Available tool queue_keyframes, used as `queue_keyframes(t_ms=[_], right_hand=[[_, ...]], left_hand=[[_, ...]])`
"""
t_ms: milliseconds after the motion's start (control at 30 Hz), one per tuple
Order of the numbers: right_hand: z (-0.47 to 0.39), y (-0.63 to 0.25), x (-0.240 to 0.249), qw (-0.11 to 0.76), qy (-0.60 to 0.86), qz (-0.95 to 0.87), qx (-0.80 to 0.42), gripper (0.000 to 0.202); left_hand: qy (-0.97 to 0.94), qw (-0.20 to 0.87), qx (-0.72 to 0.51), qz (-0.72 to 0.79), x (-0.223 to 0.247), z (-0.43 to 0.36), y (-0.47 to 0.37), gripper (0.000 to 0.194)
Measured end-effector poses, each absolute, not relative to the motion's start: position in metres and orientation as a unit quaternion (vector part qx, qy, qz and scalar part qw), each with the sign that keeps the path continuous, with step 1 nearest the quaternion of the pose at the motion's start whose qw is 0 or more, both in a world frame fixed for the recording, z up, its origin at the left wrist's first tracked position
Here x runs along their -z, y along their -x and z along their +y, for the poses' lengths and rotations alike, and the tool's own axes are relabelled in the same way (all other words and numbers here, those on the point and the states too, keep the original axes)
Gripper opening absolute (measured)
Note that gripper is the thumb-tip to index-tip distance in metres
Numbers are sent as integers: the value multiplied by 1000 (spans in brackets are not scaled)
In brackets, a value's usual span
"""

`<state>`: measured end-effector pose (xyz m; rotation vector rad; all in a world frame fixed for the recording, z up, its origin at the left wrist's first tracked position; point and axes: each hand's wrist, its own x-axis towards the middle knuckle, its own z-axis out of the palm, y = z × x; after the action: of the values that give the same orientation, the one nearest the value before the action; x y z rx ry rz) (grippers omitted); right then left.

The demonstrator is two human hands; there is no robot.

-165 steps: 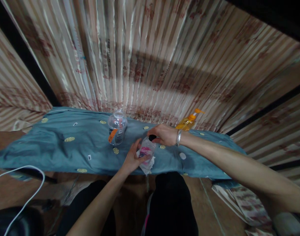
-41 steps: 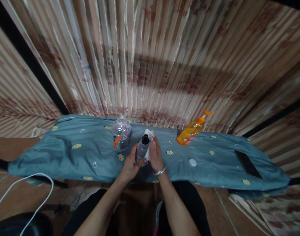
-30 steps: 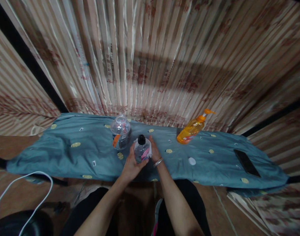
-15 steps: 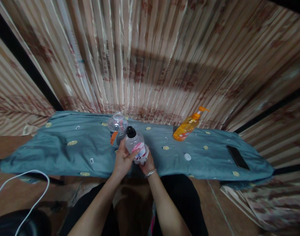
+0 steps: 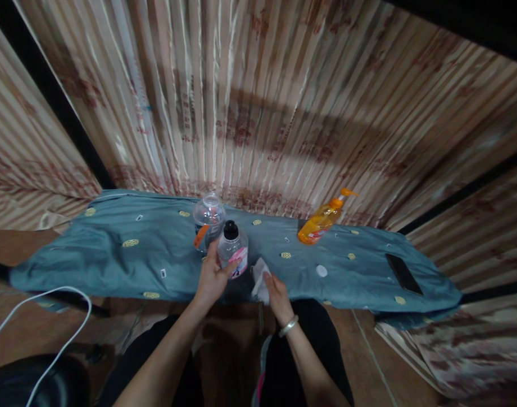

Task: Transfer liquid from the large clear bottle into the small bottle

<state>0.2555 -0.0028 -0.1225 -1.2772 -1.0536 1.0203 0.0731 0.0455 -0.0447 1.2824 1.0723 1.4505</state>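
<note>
My left hand (image 5: pixel 213 274) is closed around a clear bottle (image 5: pixel 231 249) with a black cap and a pink-and-white label, upright near the front of the cloth-covered table. Apart from it, to the right, my right hand (image 5: pixel 277 293) pinches a crumpled white tissue or cloth (image 5: pixel 260 280) at the table's front edge. Just behind and left of the held bottle stands a larger clear bottle (image 5: pixel 209 213) without a cap, an orange patch on its label. My left hand partly covers the lower parts of both bottles.
An orange pump bottle (image 5: pixel 320 223) stands toward the back right. In front of it lies a round white cap-like disc (image 5: pixel 321 271). A black phone (image 5: pixel 403 273) rests at the right end. Striped curtains (image 5: pixel 258 113) hang behind the table (image 5: pixel 165 243); a white cable (image 5: pixel 86 305) loops at lower left.
My right hand has drawn away from the bottle to the right, bringing the white tissue or cloth with it. My left hand still holds the bottle. The view has shifted slightly.
</note>
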Motion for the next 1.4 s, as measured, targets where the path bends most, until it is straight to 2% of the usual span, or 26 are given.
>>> queue_keyframes(t_ms=[33, 100, 133, 267, 467, 700, 767, 867, 1033, 1100, 1233, 1400], right_hand=[[0, -269, 124, 565, 564, -459, -389, 43], [11, -287, 130, 509, 640, -547, -180, 42], [18, -289, 136, 471, 657, -577, -116, 40], [39, -256, 160, 363, 669, -648, -38, 35], [26, -191, 154, 305, 573, -759, -57, 41], [-30, -218, 131, 285, 473, -825, -120, 47], [-32, -235, 127, 313, 489, -804, -134, 43], [-16, -253, 124, 346, 557, -750, -84, 41], [8, -253, 121, 270, 597, -753, -70, 46], [8, -247, 116, 290, 612, -733, -62, 55], [7, -228, 104, 385, 597, -698, -90, 89], [17, -216, 95, 447, 604, -649, -121, 98]], left_hand=[[-519, 448, -585, 433, 45, 45, -72, 67], [-519, 449, -585, 433, 44, 45, -69, 67], [-518, 448, -585, 435, 44, 44, -68, 66], [-515, 441, -588, 440, 40, 43, -67, 65], [-508, 444, -598, 432, 37, 44, -68, 67], [-513, 451, -588, 433, 40, 45, -66, 65], [-514, 451, -588, 434, 40, 45, -66, 66], [-514, 447, -588, 436, 40, 46, -67, 68], [-517, 440, -583, 445, 43, 50, -71, 68], [-526, 436, -578, 447, 44, 50, -74, 66], [-544, 435, -565, 443, 46, 50, -88, 59], [-554, 454, -550, 430, 48, 49, -116, 56]])
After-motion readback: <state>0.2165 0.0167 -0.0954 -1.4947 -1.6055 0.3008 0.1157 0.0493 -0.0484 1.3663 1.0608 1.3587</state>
